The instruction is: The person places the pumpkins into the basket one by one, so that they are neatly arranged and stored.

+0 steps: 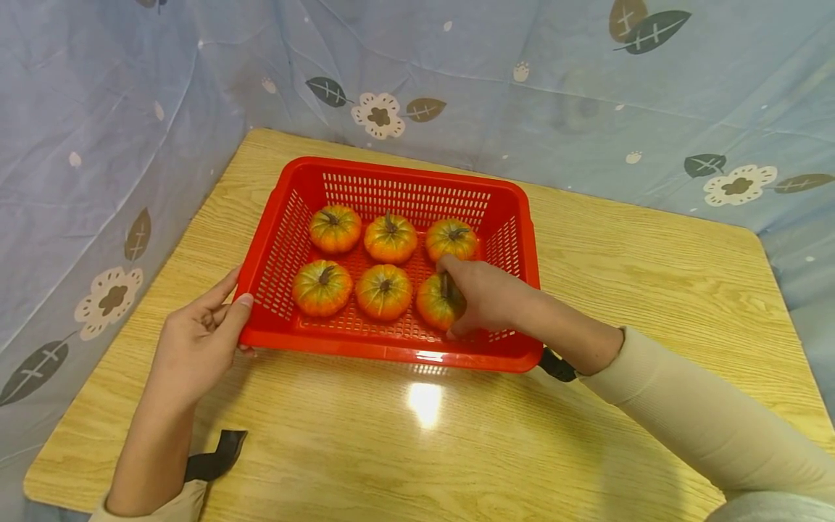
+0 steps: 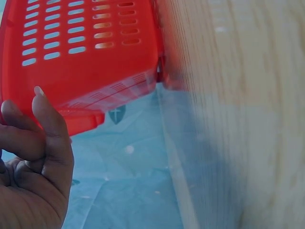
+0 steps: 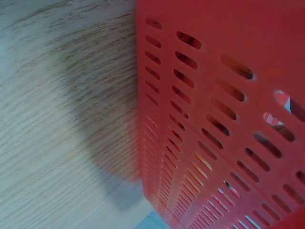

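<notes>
A red plastic basket (image 1: 365, 348) with slotted walls stands on the table, holding several small orange pumpkins with brown stems in two rows. My left hand (image 1: 196, 337) grips the basket's left front corner, thumb over the rim; in the left wrist view its curled fingers (image 2: 55, 126) lie along the outer wall. Reaching over the right side, my right hand (image 1: 489, 293) has thumb and fingers round the front right pumpkin (image 1: 432, 301). Close beyond that hand sits the back right pumpkin (image 1: 451, 238). The right wrist view shows only the slotted basket wall (image 3: 190, 109), with the right hand hidden.
Beneath the basket is a light wooden table (image 1: 652, 290) with rounded corners. A blue patterned cloth (image 1: 496, 87) hangs behind it and along the left side. Dark straps (image 1: 215, 457) show at both wrists.
</notes>
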Demonstrator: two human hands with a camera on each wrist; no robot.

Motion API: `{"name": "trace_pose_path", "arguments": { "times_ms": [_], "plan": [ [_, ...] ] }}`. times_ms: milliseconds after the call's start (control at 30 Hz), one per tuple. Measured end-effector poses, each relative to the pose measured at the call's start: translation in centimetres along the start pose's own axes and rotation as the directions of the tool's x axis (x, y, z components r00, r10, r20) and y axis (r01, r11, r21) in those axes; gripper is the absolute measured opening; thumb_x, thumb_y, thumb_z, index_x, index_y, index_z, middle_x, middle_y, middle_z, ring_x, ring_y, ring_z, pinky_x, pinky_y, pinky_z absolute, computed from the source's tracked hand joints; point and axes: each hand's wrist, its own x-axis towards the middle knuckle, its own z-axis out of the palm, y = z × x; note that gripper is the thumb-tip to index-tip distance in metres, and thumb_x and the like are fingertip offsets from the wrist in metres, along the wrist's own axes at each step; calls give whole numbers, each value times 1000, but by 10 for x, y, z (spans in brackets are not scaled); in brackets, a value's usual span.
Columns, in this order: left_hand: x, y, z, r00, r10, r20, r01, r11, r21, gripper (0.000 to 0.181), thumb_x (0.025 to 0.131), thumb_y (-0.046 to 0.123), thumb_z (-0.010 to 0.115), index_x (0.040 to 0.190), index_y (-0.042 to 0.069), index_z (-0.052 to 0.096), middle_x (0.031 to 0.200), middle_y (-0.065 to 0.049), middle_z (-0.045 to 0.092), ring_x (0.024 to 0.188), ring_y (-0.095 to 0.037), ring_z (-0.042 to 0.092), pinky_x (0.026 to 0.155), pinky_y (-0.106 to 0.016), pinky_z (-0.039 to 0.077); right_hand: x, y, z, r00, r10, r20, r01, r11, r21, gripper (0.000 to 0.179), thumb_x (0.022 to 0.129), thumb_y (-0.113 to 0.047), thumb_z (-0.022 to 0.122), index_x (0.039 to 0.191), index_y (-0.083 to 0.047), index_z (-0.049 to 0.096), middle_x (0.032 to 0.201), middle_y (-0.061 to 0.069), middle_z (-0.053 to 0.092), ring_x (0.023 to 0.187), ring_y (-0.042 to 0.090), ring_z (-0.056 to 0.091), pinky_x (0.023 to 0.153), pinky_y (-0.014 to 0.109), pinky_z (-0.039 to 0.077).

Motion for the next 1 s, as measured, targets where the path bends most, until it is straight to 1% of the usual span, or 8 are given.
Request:
{"name": "trace_pose_path", "arguments": {
  "times_ms": [267, 400, 500, 633, 733, 833, 900, 1000],
  "plan": [
    [4, -2, 1, 1000, 7, 17, -7, 1000, -9, 49, 106, 17, 54, 153, 5, 43, 91, 5, 75, 52, -15, 65, 49, -29, 57, -1, 0, 2, 1000, 24, 0, -24, 999, -29, 81, 72, -31, 96, 134, -7, 48, 114, 7, 62, 102, 24, 58, 95, 40, 52],
    [5, -1, 1, 999, -5, 33, 5, 1000, 6, 50, 107, 20, 54, 153, 6, 43, 89, 1, 75, 50, -17, 63, 46, -27, 55, -10, -4, -1, 1000, 24, -16, -25, 998, -62, 97, 74, -34, 94, 150, -3, 41, 136, 13, 58, 122, 29, 56, 107, 46, 45],
    [7, -2, -1, 999, -8, 45, 6, 999, 50, 52, 107, 24, 53, 155, 8, 41, 85, -1, 74, 46, -19, 60, 42, -26, 50, -19, -9, -9, 999, 28, -45, -32, 995, -91, 102, 78, -39, 90, 156, -2, 35, 150, 16, 49, 136, 34, 47, 113, 49, 38],
    [10, -4, -8, 998, -2, 67, -8, 989, 148, 55, 108, 32, 52, 157, 11, 40, 84, -8, 72, 44, -22, 56, 41, -26, 47, -29, -10, -24, 993, 16, -119, -28, 994, -103, 93, 85, -44, 83, 154, 0, 38, 151, 20, 46, 139, 37, 44, 114, 52, 37],
    [10, 0, -20, 998, 8, 68, -28, 954, 297, 60, 107, 39, 50, 157, 8, 38, 90, -13, 71, 55, -19, 62, 47, -26, 47, -32, -4, -34, 983, 12, -186, -27, 997, -78, 87, 89, -46, 78, 153, 0, 40, 150, 19, 47, 137, 38, 46, 113, 53, 37],
    [4, 16, -37, 999, 21, 27, -31, 878, 477, 64, 107, 43, 47, 158, 7, 35, 104, -20, 70, 77, -25, 71, 58, -32, 48, -34, 5, -45, 973, 25, -231, -34, 999, -35, 82, 93, -49, 72, 152, -1, 42, 149, 18, 48, 135, 37, 47, 112, 54, 38],
    [5, 27, -51, 999, 39, -2, -31, 832, 554, 65, 107, 45, 47, 160, 12, 32, 120, -22, 68, 95, -36, 70, 67, -44, 51, -35, 11, -52, 967, 42, -252, -46, 999, -10, 81, 96, -52, 66, 153, -2, 41, 151, 17, 47, 136, 38, 46, 112, 55, 36],
    [28, 20, -73, 976, 205, -69, -122, 783, 609, 63, 103, 47, 56, 159, 26, 36, 133, -9, 66, 116, -38, 63, 87, -55, 49, -34, 21, -63, 958, 72, -276, -71, 997, 14, 82, 99, -59, 56, 156, -3, 36, 155, 17, 41, 140, 40, 40, 115, 58, 32]
  ]
}}
